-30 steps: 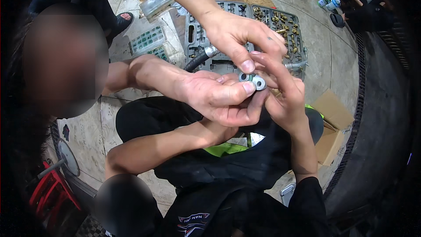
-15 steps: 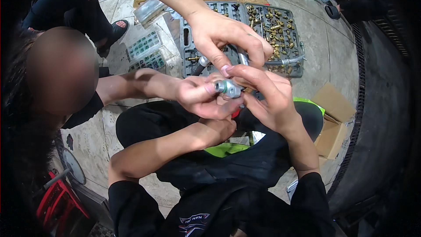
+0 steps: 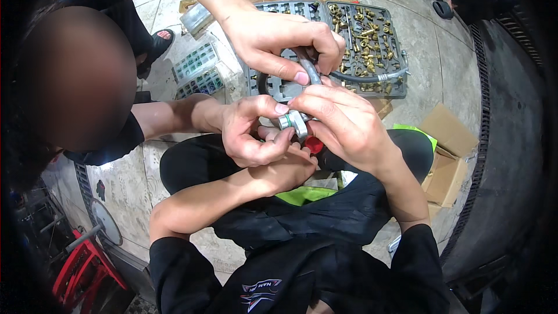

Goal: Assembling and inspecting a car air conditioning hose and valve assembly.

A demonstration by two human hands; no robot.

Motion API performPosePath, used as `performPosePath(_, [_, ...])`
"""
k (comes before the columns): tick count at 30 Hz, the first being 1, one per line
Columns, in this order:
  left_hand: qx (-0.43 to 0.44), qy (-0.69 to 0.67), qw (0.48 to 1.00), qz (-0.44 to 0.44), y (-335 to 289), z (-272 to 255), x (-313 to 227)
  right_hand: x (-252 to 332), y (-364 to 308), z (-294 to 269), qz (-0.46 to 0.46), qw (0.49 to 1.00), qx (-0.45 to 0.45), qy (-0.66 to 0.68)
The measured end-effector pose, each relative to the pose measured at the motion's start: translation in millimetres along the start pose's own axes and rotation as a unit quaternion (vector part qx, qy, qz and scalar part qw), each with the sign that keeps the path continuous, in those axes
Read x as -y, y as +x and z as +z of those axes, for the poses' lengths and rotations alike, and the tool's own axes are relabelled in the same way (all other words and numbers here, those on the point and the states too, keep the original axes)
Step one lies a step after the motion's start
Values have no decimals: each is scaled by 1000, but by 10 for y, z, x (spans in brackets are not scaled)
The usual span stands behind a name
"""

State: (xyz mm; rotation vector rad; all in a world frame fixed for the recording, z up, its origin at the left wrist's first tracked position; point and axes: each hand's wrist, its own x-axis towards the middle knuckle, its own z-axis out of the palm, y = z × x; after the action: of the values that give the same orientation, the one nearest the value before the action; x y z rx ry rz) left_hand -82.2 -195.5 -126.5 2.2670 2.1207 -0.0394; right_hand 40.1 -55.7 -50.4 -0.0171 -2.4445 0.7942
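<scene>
A silver metal hose fitting (image 3: 297, 123) with a green ring near its tip sits in the middle of several hands. My right hand (image 3: 351, 128) pinches the fitting from the right, thumb and fingers closed. Below it my left hand (image 3: 285, 173) is curled, partly hidden under a co-worker's hand, its fingertips against a red round cap (image 3: 314, 144). That co-worker's hand (image 3: 247, 131) has thumb and fingers at the ringed tip. From above, another co-worker's hand (image 3: 285, 40) grips the bent metal pipe (image 3: 310, 70) joined to the fitting.
An opened grey case (image 3: 399, 90) of brass fittings lies on the floor ahead, a black hose (image 3: 360, 79) across it. Left of it is a clear box (image 3: 200, 72) of green rings. An opened cardboard box (image 3: 447, 183) stands at right; a red frame (image 3: 81, 267) is at lower left.
The fitting has turned and shifted slightly left and down, its flange now more side-on. The upper co-worker's hand has moved left, showing more of the pipe. The red cap is more visible.
</scene>
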Motion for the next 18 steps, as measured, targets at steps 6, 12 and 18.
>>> performPosePath(6, [0,-13,1000,5,15,-20,27,-25,-5,27,-16,999,14,-25])
performPosePath(12, [14,-34,999,37,10,-7,51,-26,1,-14,-17,998,38,-40])
performPosePath(18, [26,-91,990,107,93,-63,152,-30,9,-45,-16,999,7,-43])
